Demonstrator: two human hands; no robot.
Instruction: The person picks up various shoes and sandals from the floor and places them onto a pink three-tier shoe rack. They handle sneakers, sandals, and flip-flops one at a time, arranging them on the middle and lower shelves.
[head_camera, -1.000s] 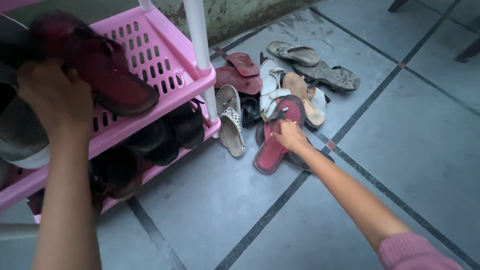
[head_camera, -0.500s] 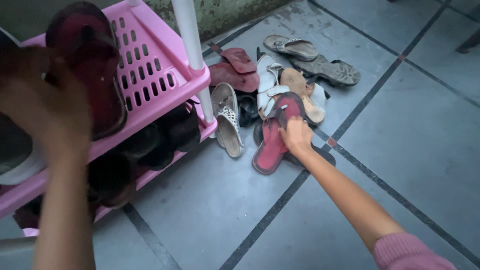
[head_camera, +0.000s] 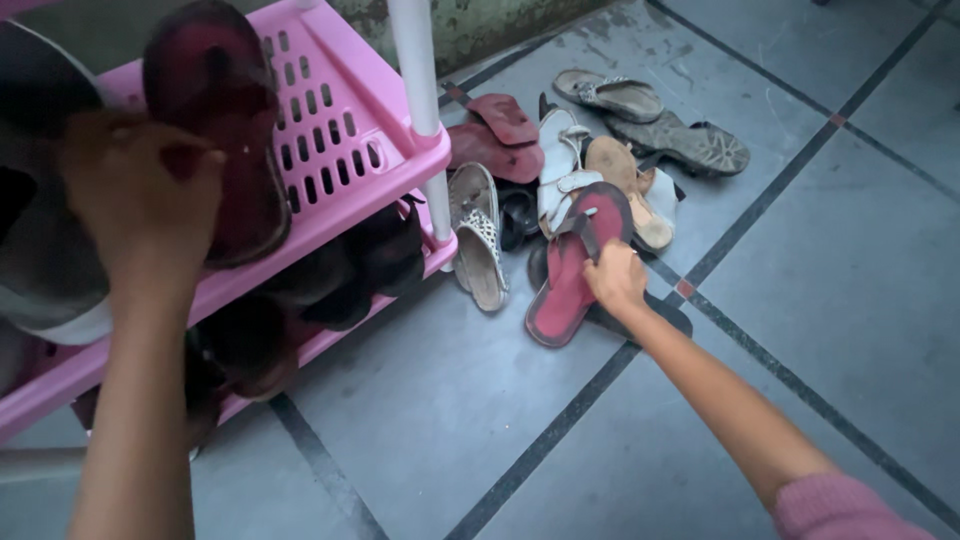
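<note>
Head view, looking down at a grey tiled floor (head_camera: 850, 260): the left hand (head_camera: 140, 195) is closed on a dark red sandal (head_camera: 225, 130) that lies on the upper shelf of a pink plastic shoe rack (head_camera: 340, 140), beside a grey shoe at the shelf's left end. The right hand (head_camera: 617, 280) reaches out to the pile of footwear on the floor and grips the strap of a matching red flip-flop (head_camera: 570, 275), whose sole rests on the tiles next to a spotted sandal (head_camera: 482, 245) and white sandals (head_camera: 560, 165). As I judge it, the step in hand is shelving a pair: one sandal is being seated on the rack while its mate is being picked up. The next move calls for lifting the flip-flop clear of the pile without dragging its neighbours, then carrying it across to the free space on the shelf beside the first.
</note>
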